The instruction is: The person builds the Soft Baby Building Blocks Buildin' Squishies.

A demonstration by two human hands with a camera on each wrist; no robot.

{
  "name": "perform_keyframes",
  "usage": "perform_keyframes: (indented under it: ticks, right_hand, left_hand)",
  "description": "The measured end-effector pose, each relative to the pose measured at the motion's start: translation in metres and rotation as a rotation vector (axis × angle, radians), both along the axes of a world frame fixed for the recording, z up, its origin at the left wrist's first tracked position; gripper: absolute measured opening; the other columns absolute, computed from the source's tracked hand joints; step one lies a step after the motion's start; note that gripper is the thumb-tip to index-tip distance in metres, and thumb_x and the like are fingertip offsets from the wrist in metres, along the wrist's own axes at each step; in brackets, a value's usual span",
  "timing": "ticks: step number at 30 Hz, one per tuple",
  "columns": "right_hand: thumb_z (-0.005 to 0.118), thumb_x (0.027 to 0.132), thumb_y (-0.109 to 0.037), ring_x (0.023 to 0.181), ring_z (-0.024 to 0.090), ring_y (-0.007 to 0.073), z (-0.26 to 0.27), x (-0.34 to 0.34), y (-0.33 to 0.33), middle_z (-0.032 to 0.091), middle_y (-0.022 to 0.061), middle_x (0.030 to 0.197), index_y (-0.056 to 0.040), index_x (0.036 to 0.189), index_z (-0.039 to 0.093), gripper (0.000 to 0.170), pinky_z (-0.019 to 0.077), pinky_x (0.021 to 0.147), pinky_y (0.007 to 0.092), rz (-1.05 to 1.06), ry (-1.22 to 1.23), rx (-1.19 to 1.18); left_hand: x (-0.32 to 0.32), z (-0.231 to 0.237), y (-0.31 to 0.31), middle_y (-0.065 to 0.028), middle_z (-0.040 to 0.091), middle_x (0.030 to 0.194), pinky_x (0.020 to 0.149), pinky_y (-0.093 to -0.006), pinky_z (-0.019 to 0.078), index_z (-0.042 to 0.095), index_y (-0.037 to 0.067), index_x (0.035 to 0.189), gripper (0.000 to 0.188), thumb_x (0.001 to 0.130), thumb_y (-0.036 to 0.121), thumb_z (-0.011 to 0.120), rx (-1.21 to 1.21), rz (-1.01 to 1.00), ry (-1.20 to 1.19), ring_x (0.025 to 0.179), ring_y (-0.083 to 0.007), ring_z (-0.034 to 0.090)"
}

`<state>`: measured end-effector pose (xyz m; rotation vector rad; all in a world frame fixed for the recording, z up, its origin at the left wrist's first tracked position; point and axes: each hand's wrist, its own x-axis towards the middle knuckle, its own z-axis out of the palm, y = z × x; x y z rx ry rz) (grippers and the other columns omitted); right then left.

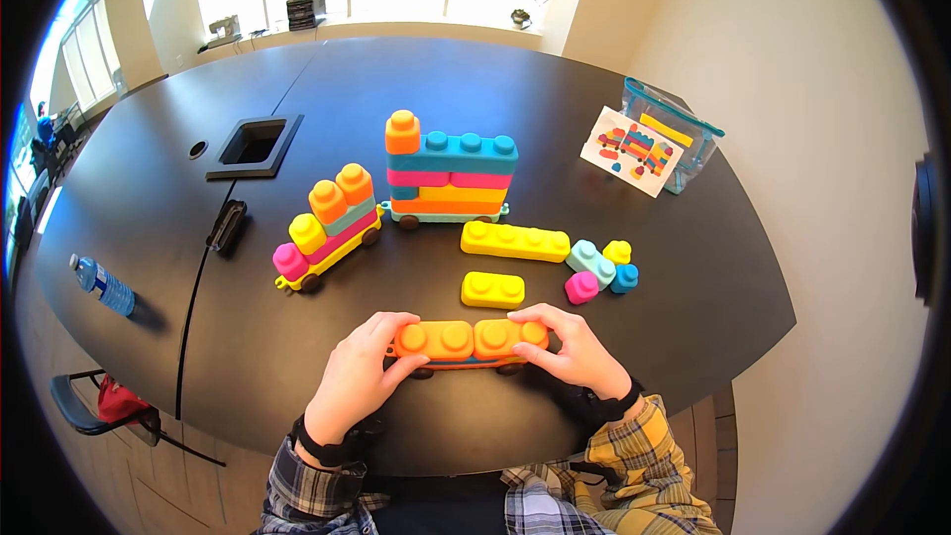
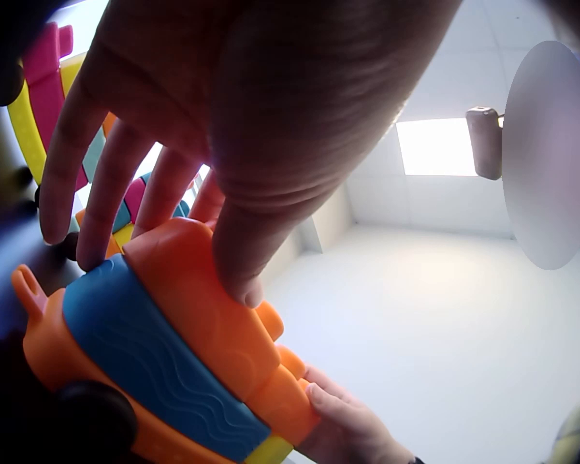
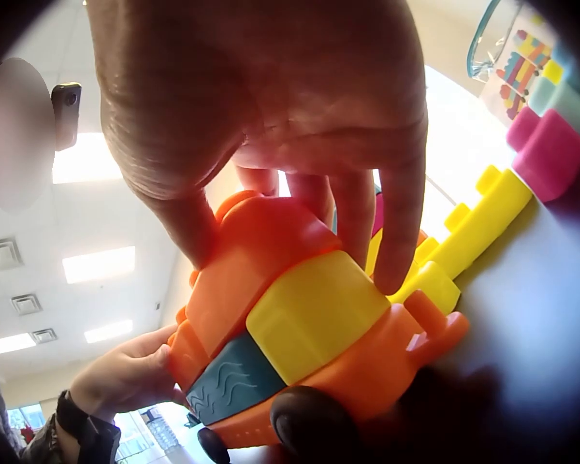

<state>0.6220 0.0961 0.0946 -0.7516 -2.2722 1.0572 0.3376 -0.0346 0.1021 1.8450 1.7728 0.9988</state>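
Near the table's front edge stands an orange wheeled toy wagon base (image 3: 367, 382) carrying a blue wavy-patterned block (image 2: 155, 353) and a yellow block (image 3: 314, 314). Two orange two-stud blocks, a left one (image 1: 436, 339) and a right one (image 1: 492, 339), lie end to end on top of these. My left hand (image 1: 362, 369) grips the left orange block, thumb on the near side and fingers on the far side. With thumb and fingers, my right hand (image 1: 577, 352) holds the right orange block at its outer end. The lower layers are mostly hidden in the head view.
Beyond the hands stand a stepped block wagon (image 1: 332, 228) and a taller one (image 1: 451, 178). A long yellow block (image 1: 515, 241), a short yellow block (image 1: 492, 289) and several small blocks lie nearby. A picture card (image 1: 626, 154) leans on a clear bag (image 1: 693, 154). A water bottle (image 1: 104, 285) stands left.
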Motion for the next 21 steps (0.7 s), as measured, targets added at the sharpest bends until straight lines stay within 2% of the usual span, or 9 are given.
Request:
perform_keyframes:
  ticks: [3, 5, 8, 9, 11, 13, 15, 16, 21]
  right_hand:
    - [0.080, 0.094, -0.021, 0.107, 0.073, 0.0302, 0.002, 0.000, 0.000, 0.074, 0.0151, 0.116, -0.0016, 0.126, 0.068, 0.039, 0.0557, 0.094, 0.0367, 0.009, 0.005, 0.024]
    - [0.078, 0.095, -0.020, 0.110, 0.071, 0.0302, 0.008, 0.001, -0.001, 0.072, 0.0157, 0.121, -0.0016, 0.127, 0.067, 0.038, 0.0550, 0.096, 0.0366, 0.008, -0.082, 0.017]
    - [0.074, 0.098, -0.019, 0.114, 0.069, 0.0283, 0.013, 0.007, 0.015, 0.069, 0.0160, 0.126, -0.0015, 0.127, 0.066, 0.035, 0.0542, 0.098, 0.0365, 0.059, -0.032, 0.103]
    - [0.072, 0.099, -0.019, 0.115, 0.068, 0.0263, 0.008, 0.010, 0.024, 0.067, 0.0161, 0.128, -0.0012, 0.127, 0.066, 0.033, 0.0535, 0.099, 0.0366, 0.007, 0.023, -0.031]
    - [0.071, 0.099, -0.020, 0.112, 0.068, 0.0247, 0.009, 0.009, 0.037, 0.068, 0.0143, 0.124, -0.0012, 0.129, 0.065, 0.035, 0.0539, 0.098, 0.0369, -0.063, 0.043, -0.017]
    - [0.073, 0.097, -0.022, 0.114, 0.068, 0.0275, 0.010, 0.006, 0.047, 0.069, 0.0144, 0.125, -0.0017, 0.130, 0.065, 0.039, 0.0546, 0.098, 0.0378, -0.114, -0.069, -0.027]
    - [0.075, 0.096, -0.024, 0.116, 0.068, 0.0316, 0.000, 0.003, 0.060, 0.069, 0.0152, 0.126, -0.0024, 0.129, 0.065, 0.041, 0.0552, 0.098, 0.0392, -0.079, -0.331, 0.257]
    - [0.078, 0.093, -0.025, 0.117, 0.067, 0.0357, -0.007, 0.000, 0.065, 0.068, 0.0158, 0.128, -0.0036, 0.129, 0.065, 0.044, 0.0551, 0.100, 0.0413, -0.059, -0.325, 0.252]
    - [0.083, 0.088, -0.024, 0.116, 0.069, 0.0350, -0.027, -0.016, 0.079, 0.071, 0.0153, 0.123, -0.0035, 0.130, 0.066, 0.049, 0.0551, 0.101, 0.0413, 0.005, -0.352, 0.281]
  left_hand:
    - [0.000, 0.000, 0.000, -0.0130, 0.070, 0.121, 0.088, -0.0383, 0.0606, 0.064, 0.006, 0.129, 0.045, 0.090, 0.017, 0.082, -0.005, 0.001, 0.004, 0.107, -0.0317, 0.071]
    - [0.000, 0.000, 0.000, -0.0131, 0.070, 0.120, 0.089, -0.0383, 0.0606, 0.064, 0.006, 0.130, 0.045, 0.090, 0.017, 0.082, -0.002, 0.003, 0.006, 0.107, -0.0318, 0.071]
    - [0.001, 0.001, 0.000, -0.0132, 0.070, 0.120, 0.089, -0.0386, 0.0607, 0.064, 0.006, 0.130, 0.045, 0.091, 0.018, 0.082, -0.009, 0.003, 0.006, 0.107, -0.0321, 0.071]
    - [0.001, 0.001, 0.000, -0.0133, 0.070, 0.120, 0.088, -0.0387, 0.0608, 0.064, 0.006, 0.130, 0.045, 0.091, 0.018, 0.082, -0.003, 0.001, 0.003, 0.107, -0.0323, 0.071]
    - [0.001, 0.001, 0.000, -0.0134, 0.070, 0.120, 0.088, -0.0389, 0.0609, 0.063, 0.006, 0.130, 0.045, 0.091, 0.018, 0.082, 0.003, 0.001, -0.001, 0.108, -0.0325, 0.071]
    - [0.000, 0.001, 0.000, -0.0136, 0.070, 0.120, 0.089, -0.0388, 0.0610, 0.063, 0.006, 0.130, 0.046, 0.091, 0.018, 0.082, -0.006, -0.005, 0.005, 0.107, -0.0329, 0.071]
    - [-0.001, 0.000, 0.000, -0.0134, 0.070, 0.121, 0.089, -0.0391, 0.0609, 0.063, 0.006, 0.130, 0.046, 0.091, 0.018, 0.082, -0.008, -0.008, -0.003, 0.108, -0.0328, 0.071]
    - [-0.001, 0.000, 0.000, -0.0132, 0.070, 0.121, 0.090, -0.0394, 0.0608, 0.063, 0.006, 0.131, 0.046, 0.091, 0.019, 0.082, -0.012, -0.014, -0.012, 0.109, -0.0326, 0.071]
    - [-0.004, -0.001, 0.001, -0.0126, 0.070, 0.123, 0.091, -0.0393, 0.0601, 0.063, 0.006, 0.132, 0.054, 0.086, 0.020, 0.087, 0.005, -0.001, -0.042, 0.111, -0.0315, 0.070]
